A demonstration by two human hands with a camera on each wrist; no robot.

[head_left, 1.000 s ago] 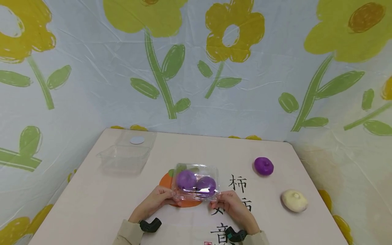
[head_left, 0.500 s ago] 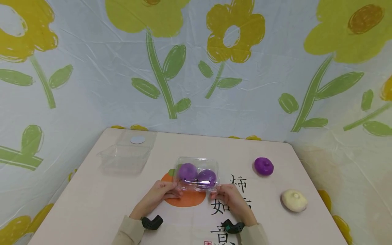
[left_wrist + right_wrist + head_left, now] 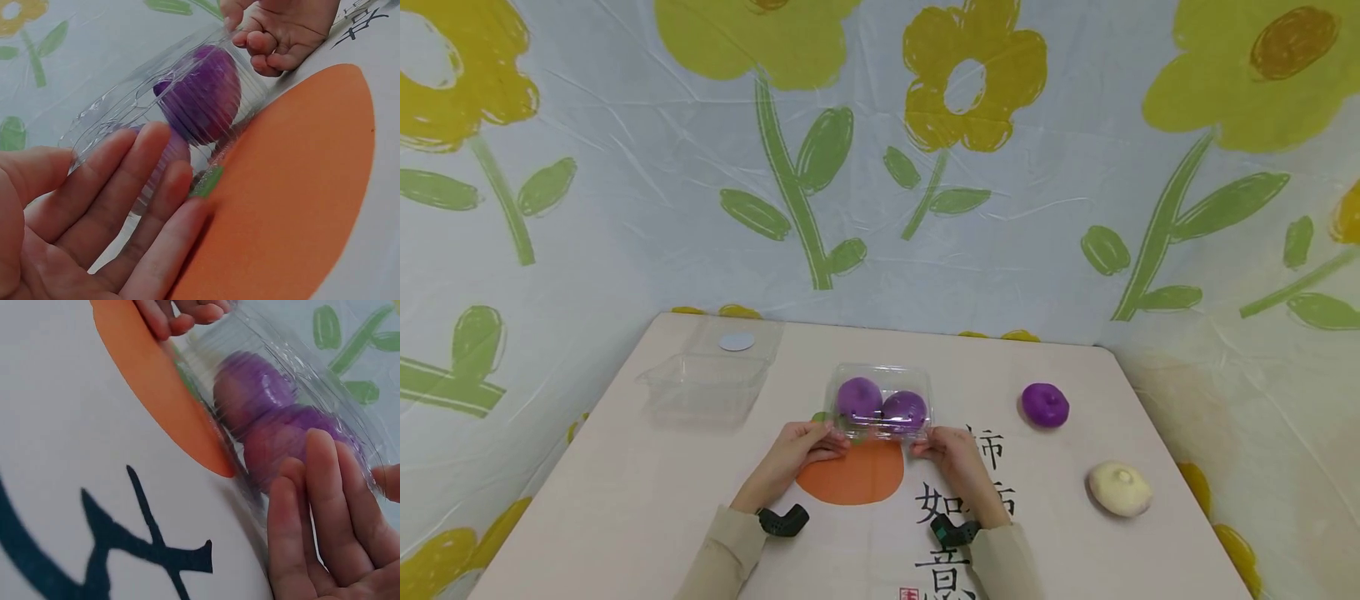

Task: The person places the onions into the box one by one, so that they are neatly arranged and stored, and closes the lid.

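Note:
A clear plastic clamshell box [image 3: 880, 375], lid down, sits mid-table with two round purple vegetables [image 3: 859, 400] inside. At its near left corner my left hand [image 3: 801, 450] pinches the rim, thumb above and fingers [image 3: 150, 162] along the front wall. My right hand [image 3: 951, 454] grips the near right corner the same way; in the right wrist view its fingers [image 3: 322, 465] lie against the side and the thumb is on the rim. In the left wrist view the purple vegetable [image 3: 206, 94] nearer the right hand shows through the ribbed plastic.
An open clear container [image 3: 707, 387] with its lid folded back stands at the far left. To the right lie a purple dimpled vegetable [image 3: 1045, 406] and a cream-coloured bulb-shaped one [image 3: 1120, 488]. The tabletop [image 3: 625, 500] bears a printed orange fruit [image 3: 853, 479] and black characters.
Both hands have moved the box away from the person toward the back of the table, uncovering more of the orange print. The other things have stayed in place.

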